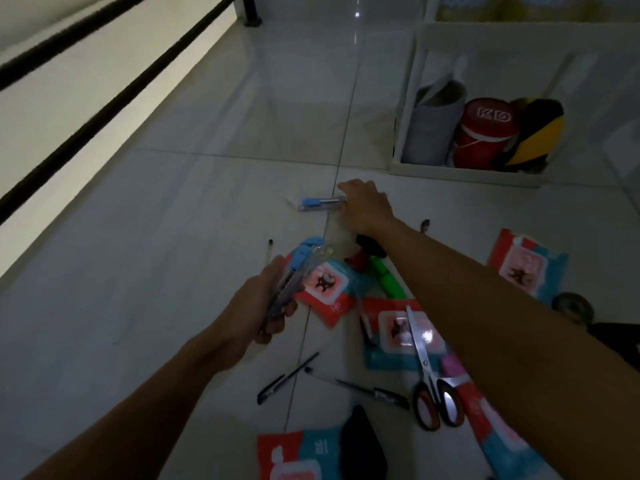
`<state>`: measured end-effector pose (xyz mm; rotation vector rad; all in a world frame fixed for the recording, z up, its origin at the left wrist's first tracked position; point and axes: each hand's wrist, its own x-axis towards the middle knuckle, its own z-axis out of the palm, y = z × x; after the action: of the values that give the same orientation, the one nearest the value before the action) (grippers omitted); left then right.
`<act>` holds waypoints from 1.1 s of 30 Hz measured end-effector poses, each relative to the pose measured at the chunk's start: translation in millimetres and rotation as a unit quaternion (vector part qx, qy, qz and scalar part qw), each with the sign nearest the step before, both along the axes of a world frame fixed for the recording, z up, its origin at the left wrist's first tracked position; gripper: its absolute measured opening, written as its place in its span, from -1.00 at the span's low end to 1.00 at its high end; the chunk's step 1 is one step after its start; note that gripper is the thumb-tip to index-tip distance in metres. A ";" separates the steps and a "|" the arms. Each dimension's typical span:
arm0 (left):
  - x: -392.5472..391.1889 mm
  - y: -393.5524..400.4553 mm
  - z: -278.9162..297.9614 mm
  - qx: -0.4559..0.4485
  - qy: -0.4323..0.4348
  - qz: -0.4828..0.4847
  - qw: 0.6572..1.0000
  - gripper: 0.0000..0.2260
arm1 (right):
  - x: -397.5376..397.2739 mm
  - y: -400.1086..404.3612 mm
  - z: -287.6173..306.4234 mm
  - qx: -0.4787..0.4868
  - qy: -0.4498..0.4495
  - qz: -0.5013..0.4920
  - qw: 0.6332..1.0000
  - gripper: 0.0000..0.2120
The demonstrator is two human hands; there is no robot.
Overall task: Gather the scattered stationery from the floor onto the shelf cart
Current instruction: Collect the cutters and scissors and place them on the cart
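Note:
My left hand (258, 308) grips a bundle of clear pens with blue caps (298, 268) above the tiled floor. My right hand (365, 207) reaches forward, fingers down on one end of a blue-capped pen pack (317, 203) lying on the floor; whether the fingers close round it is hidden. Scattered on the floor near me are scissors with orange handles (429, 375), black pens (287, 377) (360, 388), a green marker (386, 280) and several red-and-teal packets (327, 289). The white shelf cart (460, 168) stands at the far right.
The cart's bottom tier holds a grey bag (433, 126), a red round tin (485, 133) and a yellow-black item (533, 133). A wall with black rails (86, 109) runs along the left. A black object (362, 445) lies near the bottom edge.

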<state>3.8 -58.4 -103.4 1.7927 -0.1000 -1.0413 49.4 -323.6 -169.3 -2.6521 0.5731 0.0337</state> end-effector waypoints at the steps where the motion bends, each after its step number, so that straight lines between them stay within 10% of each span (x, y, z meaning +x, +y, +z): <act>1: 3.2 5.4 -0.7 -0.008 0.011 0.014 1.000 -0.48 | 7.7 3.3 -8.0 -0.027 0.020 0.001 0.999 -0.61; 6: 11.5 18.6 2.2 -0.033 0.009 0.050 0.998 -0.61 | 22.8 12.8 -27.1 -0.173 0.013 -0.046 0.984 -0.77; 11: 9.7 21.3 2.3 -0.018 -0.007 0.036 0.999 -0.67 | 9.0 -0.7 -0.7 0.153 -0.156 -0.098 0.971 -0.83; 18: -4.1 6.6 2.5 0.013 -0.047 0.072 0.996 -0.66 | -63.9 -28.3 70.0 0.536 -0.314 -0.208 0.755 -0.88; 25: -34.9 -27.1 30.5 0.029 -0.045 -0.057 0.997 -0.61 | -132.6 -29.9 138.4 0.688 -0.423 -0.194 0.557 -0.88; 29: -50.4 -41.8 46.1 0.015 -0.017 -0.145 0.989 -0.51 | -156.3 -14.8 165.8 0.676 -0.372 -0.151 0.618 -0.75; 33: -64.9 -53.7 59.8 -0.011 0.013 -0.193 0.981 -0.47 | -187.2 -1.2 192.9 0.539 -0.212 -0.010 0.815 -0.73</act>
<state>-61.0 -112.1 -43.6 1.7772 -0.4558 -1.3293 -137.8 -324.8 23.6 -1.4622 0.2767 -0.1839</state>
